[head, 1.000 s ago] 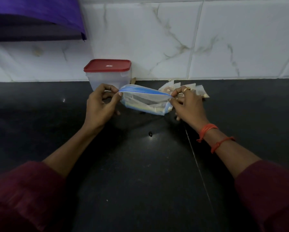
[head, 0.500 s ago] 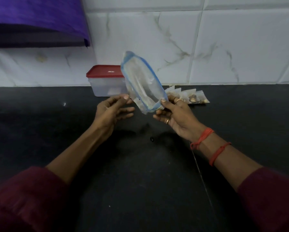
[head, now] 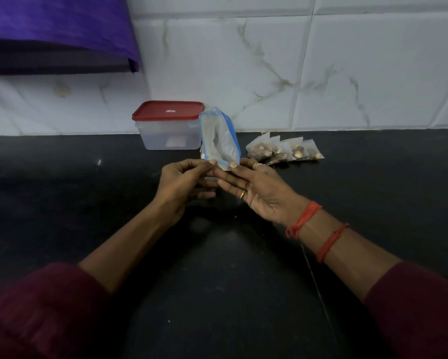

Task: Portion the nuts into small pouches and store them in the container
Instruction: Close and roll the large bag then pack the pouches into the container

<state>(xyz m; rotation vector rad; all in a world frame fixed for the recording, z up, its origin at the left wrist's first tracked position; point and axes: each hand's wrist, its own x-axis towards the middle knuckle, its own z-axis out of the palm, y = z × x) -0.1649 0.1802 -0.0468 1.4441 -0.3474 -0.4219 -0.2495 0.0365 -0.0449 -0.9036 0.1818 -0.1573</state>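
- At the middle of the black countertop (head: 217, 281), a little above its surface, the two hands come close together, almost finger to finger.
- The left hand (head: 184, 182) has its fingers curled. Its thumb and forefinger pinch the lower edge of a clear zip bag (head: 219, 137).
- The right hand (head: 259, 187) lies palm up at 3 o'clock from the left one. Its thumb presses the same lower edge against the long fingers beneath, so this hand pinches the bag as well.
- One finger of the right hand carries a ring (head: 241, 194), and two red threads (head: 304, 218) go around the right wrist.
- The zip bag rises from the fingertips toward 12 o'clock, with a blue band along its rim. It looks nearly empty. If its mouth is sealed, I cannot tell.
- At 11 o'clock from the hands a clear plastic container (head: 169, 137) stands at the foot of the wall, with its red lid (head: 168, 111) on it. The upper part of the bag covers its right side in the view. If they touch, I cannot tell.
- At 2 o'clock from the hands a row of small pouches (head: 285, 149) with nuts inside lies on the countertop. They overlap one another, and they are outside the container.
- Behind all this, at 12 o'clock, is a white tiled wall (head: 269, 73) with marble veins.
- Far at 10 o'clock a purple cloth (head: 57, 29) hangs over something dark.
- Dark red sleeves (head: 36, 312) fill the lower corners, at 7 and 5 o'clock.
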